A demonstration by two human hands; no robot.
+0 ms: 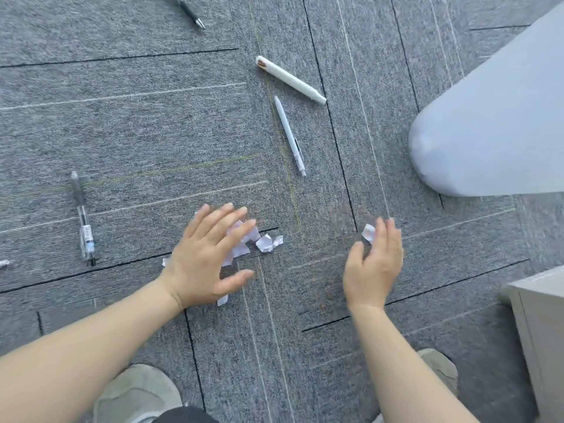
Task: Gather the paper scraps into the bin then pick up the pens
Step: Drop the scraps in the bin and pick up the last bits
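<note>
At the far left edge of the grey carpet floor [128, 126] a small white scrap end [3, 264] barely shows. To its right lies a clear pen [83, 218] with a black grip section, pointing near and far, its tip toward the viewer. Far off, at the top edge, a black pen [190, 10] is partly cut off by the frame.

The left hand [207, 257] is spread flat, fingers splayed and released, palm down over a heap of white paper scraps [265, 242] — several pieces stick out past the fingertips to the right, one at the wrist side on the left, and one just near the thumb. Whether the palm presses on the scraps or hangs just above them cannot be told.

Beyond the heap, well apart from it, a slim white pen [290, 137] lies pointing near and far, and just beyond that a thicker white marker [290, 79] lies on a slant, its brownish end to the far left.

The right hand [374, 264] is blurred, fingers loosely curved and not clenched; a single paper scrap [367, 232] sits right at its fingertips — held or only touched, I cannot tell.

At the right, a pale translucent bin [494, 123] lies tipped over, rounded bottom toward the hands. A light cabinet corner [537, 315] stands at the near right, and two pale shoes [137, 389] show at the bottom.
</note>
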